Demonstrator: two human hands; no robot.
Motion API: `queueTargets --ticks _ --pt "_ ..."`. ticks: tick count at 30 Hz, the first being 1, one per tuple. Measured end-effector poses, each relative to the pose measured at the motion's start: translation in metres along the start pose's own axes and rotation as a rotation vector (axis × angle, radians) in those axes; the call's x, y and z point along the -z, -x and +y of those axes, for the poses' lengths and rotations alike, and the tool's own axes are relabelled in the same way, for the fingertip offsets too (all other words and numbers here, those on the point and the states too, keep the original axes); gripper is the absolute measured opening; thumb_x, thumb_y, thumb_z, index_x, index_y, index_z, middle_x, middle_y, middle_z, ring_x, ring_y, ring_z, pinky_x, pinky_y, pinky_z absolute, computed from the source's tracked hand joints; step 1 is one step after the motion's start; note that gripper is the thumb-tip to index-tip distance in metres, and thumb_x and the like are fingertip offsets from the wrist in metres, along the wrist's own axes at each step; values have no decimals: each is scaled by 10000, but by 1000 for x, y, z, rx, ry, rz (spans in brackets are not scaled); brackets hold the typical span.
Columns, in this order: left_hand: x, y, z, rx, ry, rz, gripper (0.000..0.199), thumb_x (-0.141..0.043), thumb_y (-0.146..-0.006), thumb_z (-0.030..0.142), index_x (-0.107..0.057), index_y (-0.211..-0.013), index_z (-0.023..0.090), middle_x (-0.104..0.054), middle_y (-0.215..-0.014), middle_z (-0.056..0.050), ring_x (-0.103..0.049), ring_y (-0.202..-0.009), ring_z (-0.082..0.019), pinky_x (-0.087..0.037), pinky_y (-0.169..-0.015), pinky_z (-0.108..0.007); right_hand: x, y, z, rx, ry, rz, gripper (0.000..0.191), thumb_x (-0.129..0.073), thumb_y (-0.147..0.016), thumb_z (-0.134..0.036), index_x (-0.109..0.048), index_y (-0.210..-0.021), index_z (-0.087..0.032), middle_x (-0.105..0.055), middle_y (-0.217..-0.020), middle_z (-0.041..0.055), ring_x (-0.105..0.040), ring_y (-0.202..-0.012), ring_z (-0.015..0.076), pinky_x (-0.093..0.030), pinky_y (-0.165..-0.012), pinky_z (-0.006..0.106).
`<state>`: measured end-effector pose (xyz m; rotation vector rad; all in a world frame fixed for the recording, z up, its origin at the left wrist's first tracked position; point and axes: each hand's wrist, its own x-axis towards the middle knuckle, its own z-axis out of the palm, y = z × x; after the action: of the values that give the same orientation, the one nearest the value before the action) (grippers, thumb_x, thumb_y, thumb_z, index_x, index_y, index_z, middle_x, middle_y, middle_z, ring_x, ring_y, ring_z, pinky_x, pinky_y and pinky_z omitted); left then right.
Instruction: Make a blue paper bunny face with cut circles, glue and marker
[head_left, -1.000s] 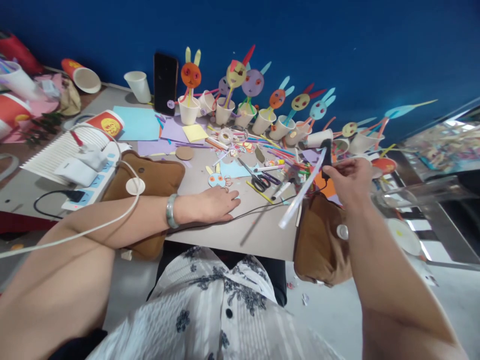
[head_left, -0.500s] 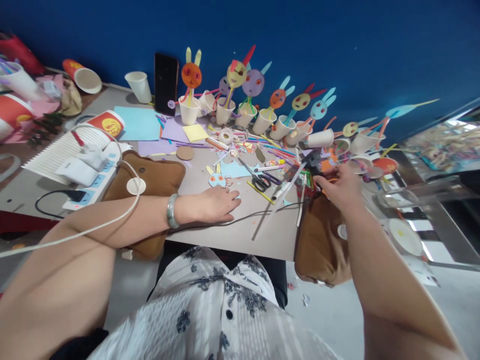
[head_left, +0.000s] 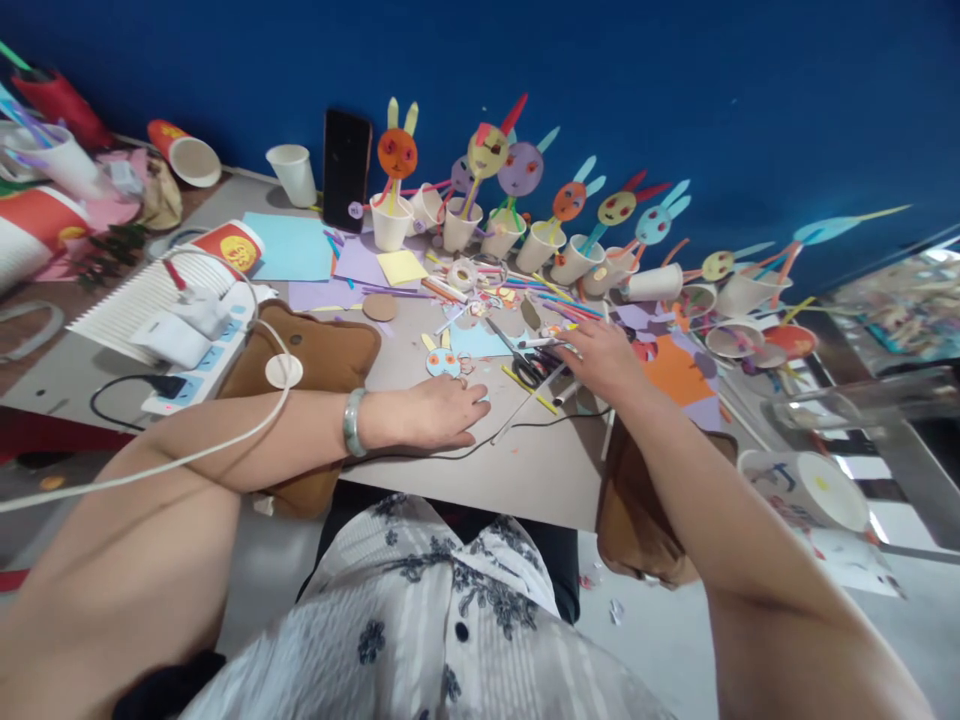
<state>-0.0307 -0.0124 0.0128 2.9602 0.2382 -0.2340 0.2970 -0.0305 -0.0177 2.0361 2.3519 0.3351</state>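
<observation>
My left hand (head_left: 442, 412) lies on the table with its fingers stretched out and slightly apart. Just beyond its knuckles is a blue paper rabbit face (head_left: 442, 360) with yellow ears and orange eyes. My right hand (head_left: 604, 362) reaches over a pile of pens, palm down, its fingers curled. What they grip is hidden. A white marker (head_left: 538, 343) and black-handled scissors (head_left: 529, 370) lie by its fingertips. A thin translucent stick (head_left: 517, 415) slants out below that hand, near a black cord (head_left: 559, 424).
Paper cups with rabbit faces on sticks, among them an orange rabbit (head_left: 397, 153), line the blue wall. A phone (head_left: 346, 170) leans there. At left are a power strip (head_left: 202, 370) and a brown cushion-like pad (head_left: 315, 350). Another brown pad (head_left: 645, 510) hangs over the right edge.
My right hand has moved left, from the dark object at the right to the pens beside the scissors. The translucent stick has shifted. My left hand stays by the rabbit face.
</observation>
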Motion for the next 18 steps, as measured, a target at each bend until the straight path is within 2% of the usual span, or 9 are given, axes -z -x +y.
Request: queueTargets --ticks 4,7,10,13,14,16,18 --pt "-2 0 0 7 0 15 365 -554 -1007 347 -615 -1268 98 -648 -1242 -147 -666 -941 -255 -454 -758 -378 -2 -21 -9 82 152 -99 339 -445 -953 -188 -765 -1047 -130 -752 -967 187 -658 -947 316 -390 -799 412" --pt "-6 -1 0 13 16 35 374 -586 -992 347 -621 -1273 103 -654 -1224 -147 -669 -941 -256 -457 -752 -375 1 -28 -10 58 109 -111 295 -474 -892 -117 -749 -998 -117 -753 -941 184 -668 -914 295 -386 -749 375" --pt "-10 -2 -2 13 34 56 373 -599 -983 345 -631 -1262 100 -656 -1209 -152 -671 -941 -266 -469 -754 -385 9 -25 -12 -23 -49 -10 187 -553 -865 -171 -717 -950 -138 -756 -930 165 -673 -880 281 -418 -754 369" --pt "-10 -2 -3 6 54 47 379 -569 -994 358 -629 -1266 102 -646 -1227 -156 -670 -938 -269 -480 -760 -394 19 -13 -25 -143 -179 149 138 -595 -862 -244 -679 -952 -181 -748 -911 129 -666 -818 262 -462 -756 390" --pt "-9 -1 -3 10 73 39 381 -552 -1002 375 -630 -1263 109 -639 -1245 -156 -669 -931 -261 -482 -765 -390 23 -8 -32 -236 -314 243 105 -622 -846 -265 -664 -920 -203 -730 -836 92 -648 -746 242 -472 -721 384" --pt "-6 -1 -4 33 135 35 396 -519 -1017 422 -633 -1248 123 -623 -1289 -156 -667 -944 -246 -487 -792 -373 32 3 -49 -377 -740 374 110 -682 -818 -326 -620 -854 -242 -660 -702 13 -597 -616 197 -476 -623 350" --pt "-1 -1 -4 78 227 61 430 -492 -1026 466 -628 -1252 126 -613 -1325 -158 -660 -1015 -250 -491 -835 -359 40 13 -70 -462 -1184 434 178 -706 -794 -372 -572 -777 -255 -566 -592 -39 -536 -527 158 -432 -519 299"
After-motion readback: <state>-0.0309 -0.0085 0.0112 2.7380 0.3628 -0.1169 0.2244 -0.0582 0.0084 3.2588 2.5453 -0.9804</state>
